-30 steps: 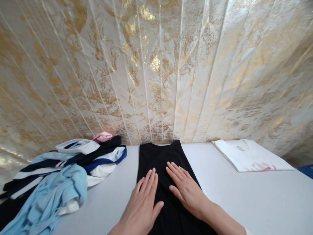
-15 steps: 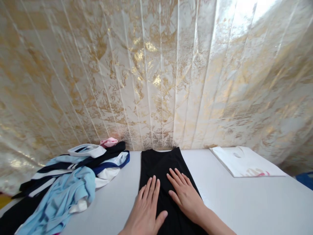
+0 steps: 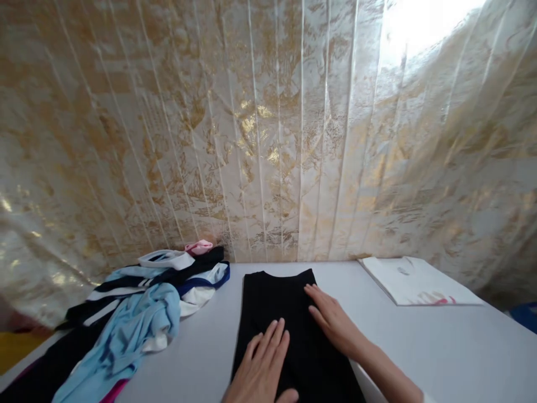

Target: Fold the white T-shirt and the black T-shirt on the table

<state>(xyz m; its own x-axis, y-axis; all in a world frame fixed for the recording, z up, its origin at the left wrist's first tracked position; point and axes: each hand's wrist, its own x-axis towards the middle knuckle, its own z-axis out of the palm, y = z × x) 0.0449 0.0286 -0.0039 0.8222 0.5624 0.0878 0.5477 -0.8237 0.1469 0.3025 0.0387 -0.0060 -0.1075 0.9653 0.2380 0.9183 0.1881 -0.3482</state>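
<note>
A black garment (image 3: pixel 272 296) lies flat and narrow on the white table, its neckline toward the wall and its near end cut off by the frame. My left hand (image 3: pixel 262 364) rests on its middle with the fingers stretched out and the palm down. On the garment's upper right edge lies my right hand (image 3: pixel 331 316), fingers extended and thumb apart. Neither hand grips the cloth. Part of the garment is hidden under both hands.
To the left sprawls a heap of clothes (image 3: pixel 155 313) in light blue, black, white and navy, with a pink piece (image 3: pixel 198 247) on top. A folded white T-shirt (image 3: pixel 413 282) lies at the right on the table (image 3: pixel 440 352). Behind stands a shiny gold-patterned wall covering (image 3: pixel 285 140).
My right hand has slid outward to the garment's right edge. The left hand sits slightly further right and lower. The view has shifted a little.
</note>
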